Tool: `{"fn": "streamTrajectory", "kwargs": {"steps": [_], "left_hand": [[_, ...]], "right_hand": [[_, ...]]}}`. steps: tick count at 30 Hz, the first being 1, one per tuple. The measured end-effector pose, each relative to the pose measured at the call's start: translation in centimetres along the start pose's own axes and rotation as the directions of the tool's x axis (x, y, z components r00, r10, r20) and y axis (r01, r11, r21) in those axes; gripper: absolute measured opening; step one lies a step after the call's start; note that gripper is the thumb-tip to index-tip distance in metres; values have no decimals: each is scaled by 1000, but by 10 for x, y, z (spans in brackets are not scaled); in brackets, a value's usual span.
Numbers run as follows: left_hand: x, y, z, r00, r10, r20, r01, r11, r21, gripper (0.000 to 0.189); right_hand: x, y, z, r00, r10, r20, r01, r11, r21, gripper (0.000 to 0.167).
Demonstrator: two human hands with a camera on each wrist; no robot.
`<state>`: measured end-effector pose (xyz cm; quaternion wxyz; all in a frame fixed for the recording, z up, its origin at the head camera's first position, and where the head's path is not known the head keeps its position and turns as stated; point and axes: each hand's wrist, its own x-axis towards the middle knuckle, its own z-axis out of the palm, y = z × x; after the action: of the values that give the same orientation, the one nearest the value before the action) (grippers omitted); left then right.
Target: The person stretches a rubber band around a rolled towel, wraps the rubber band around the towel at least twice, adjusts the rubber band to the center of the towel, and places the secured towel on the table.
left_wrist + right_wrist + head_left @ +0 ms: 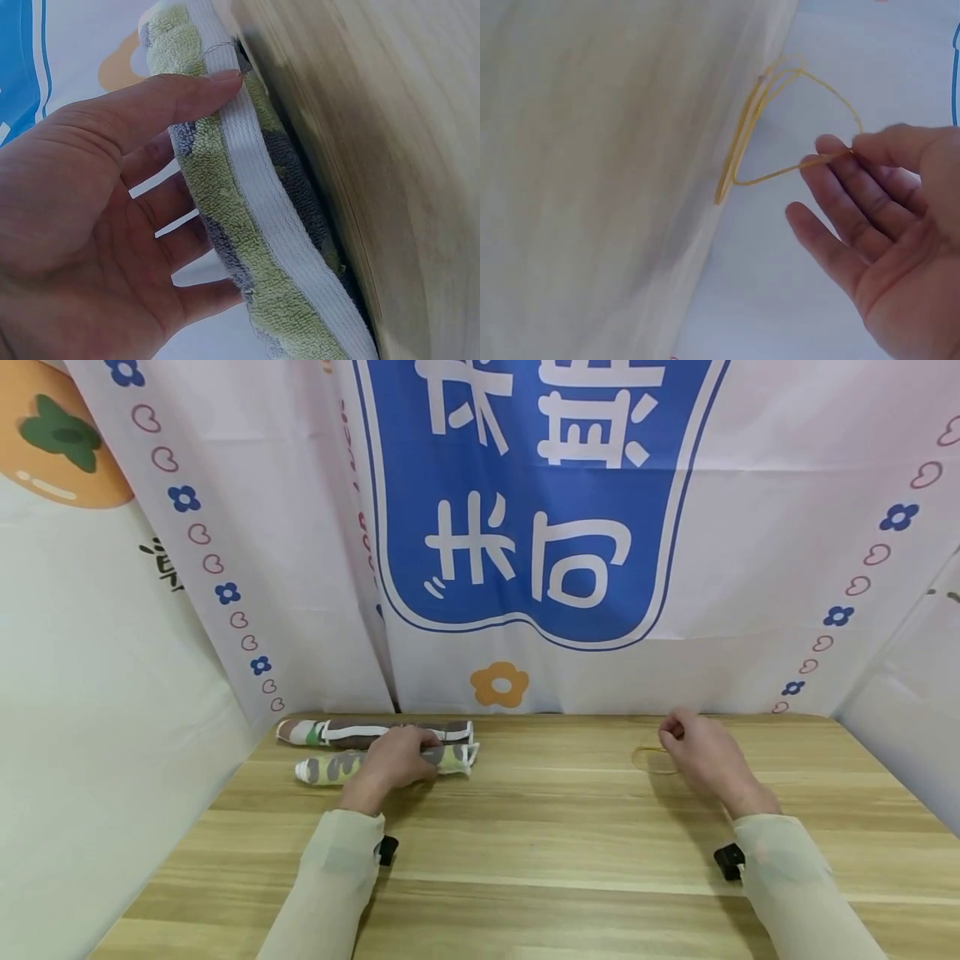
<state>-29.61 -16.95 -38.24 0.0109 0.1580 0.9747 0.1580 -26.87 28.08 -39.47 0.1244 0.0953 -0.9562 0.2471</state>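
Observation:
My left hand lies over a rolled green-and-grey terry towel, near its right end. In the left wrist view the thumb presses along the towel's white edge band and the fingers curl round its far side. A second rolled towel, brown with white and green, lies just behind it. Off to the right, my right hand pinches a thin yellow rubber band between thumb and fingertips, stretching it into a loop. More yellow bands lie on the table beside that loop.
The wood-grain table meets a printed white cloth at its back edge. More white cloth hangs at the left and right sides. Small black devices are worn at both wrists, over pale sleeves.

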Motion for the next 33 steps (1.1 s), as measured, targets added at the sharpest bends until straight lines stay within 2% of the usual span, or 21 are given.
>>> {"fn": "streamTrajectory", "kwargs": {"steps": [5,10,16,23,27,33], "left_hand": [[0,4,0,1000,-4,-8,3,1000,-23,37],[0,8,2,1000,25,-10,-25,999,-20,37],[1,11,-1,998,35,-55,-37,999,-32,35],[3,14,-1,997,35,-70,-39,998,-58,38],[3,17,1,996,43,-79,-48,997,-65,36],[6,20,5,995,50,-87,-56,996,-69,34]], "right_hand": [[1,-3,-3,996,-22,-86,25,999,30,12],[-1,-2,-6,994,-33,-108,37,999,39,8],[1,-3,-8,991,-56,-120,63,997,51,10],[1,-5,-9,981,-107,-164,108,994,-6,4],[1,-9,-11,985,-76,-158,77,997,-1,7],[1,-14,-13,993,10,-121,-1,998,71,17]]}}
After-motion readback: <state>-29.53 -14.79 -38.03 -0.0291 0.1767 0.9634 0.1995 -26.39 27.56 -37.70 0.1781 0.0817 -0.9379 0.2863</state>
